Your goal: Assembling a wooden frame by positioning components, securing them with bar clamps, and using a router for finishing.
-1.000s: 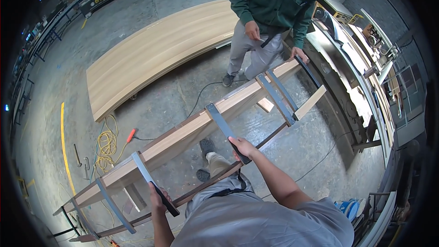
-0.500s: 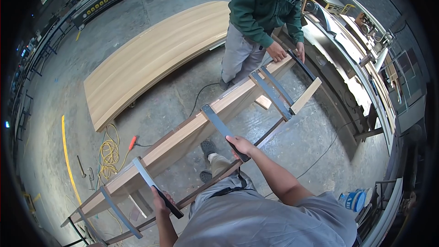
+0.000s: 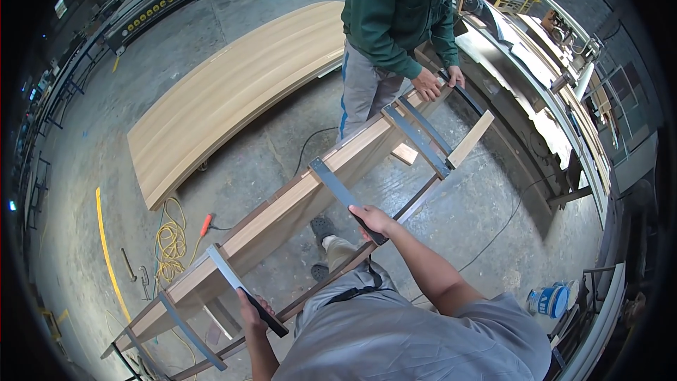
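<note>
A long wooden beam (image 3: 257, 224) runs diagonally from lower left to upper right, with several flat blue-grey metal bars reaching from it toward me. My left hand (image 3: 255, 310) is closed around the dark near end of one metal bar (image 3: 224, 265). Farther right, my right hand (image 3: 372, 222) grips the dark end of another bar (image 3: 331, 182), fingers curled beneath it. Both bars touch the beam at their far ends. At the beam's far right end, a co-worker's hands (image 3: 427, 86) rest on it beside a dark bar (image 3: 465, 97).
A dark rail (image 3: 307, 299) runs between me and the beam. Beyond stands a large wooden panel (image 3: 233, 88). On the floor lie a coiled yellow cord (image 3: 169, 247), a red-handled tool (image 3: 205, 224) and a clamp (image 3: 144, 282). A blue-white bucket (image 3: 549, 301) stands at right.
My hands keep their hold on the same two bars. The co-worker leans slightly left, and the co-worker's hands shift a little at the beam's end. The whole view has shifted slightly.
</note>
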A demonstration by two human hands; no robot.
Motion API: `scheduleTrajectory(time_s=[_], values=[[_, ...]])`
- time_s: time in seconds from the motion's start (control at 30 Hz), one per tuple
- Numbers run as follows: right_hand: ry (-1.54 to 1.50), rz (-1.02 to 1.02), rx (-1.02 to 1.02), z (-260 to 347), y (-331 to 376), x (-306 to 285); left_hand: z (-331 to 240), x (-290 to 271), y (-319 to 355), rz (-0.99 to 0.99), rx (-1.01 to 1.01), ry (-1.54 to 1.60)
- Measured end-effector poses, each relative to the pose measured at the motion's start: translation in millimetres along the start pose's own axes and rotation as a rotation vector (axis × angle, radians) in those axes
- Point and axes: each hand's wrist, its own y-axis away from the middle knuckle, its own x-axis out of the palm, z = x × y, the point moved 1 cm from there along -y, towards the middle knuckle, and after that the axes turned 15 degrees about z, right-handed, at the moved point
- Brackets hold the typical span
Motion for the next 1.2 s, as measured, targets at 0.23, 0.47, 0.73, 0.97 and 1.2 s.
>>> scheduleTrajectory(time_s=[0.23, 0.47, 0.73, 0.97, 1.2], values=[[-0.013, -0.019, 0.032, 8.0, 10.0, -11.3, -3.2, 12.2, -7.6, 0.009, -0.03, -0.016], [0.089, -0.065, 0.056, 10.9, -2.3, -5.2, -4.4, 16.5, 14.0, 0.025, 0.003, 0.021], [-0.021, -0.141, 0.001, -7.6, 1.5, -31.4, 2.6, 35.9, -2.2, -0.019, -0.006, -0.014], [0.012, -0.048, 0.019, -3.1, -10.5, -43.2, 5.5, 34.6, -0.2, 0.034, 0.036, 0.037], [0.003, -0.045, 0.0, 3.0, -5.3, -37.8, 3.7, 38.6, -5.3, 0.03, 0.048, 0.004]])
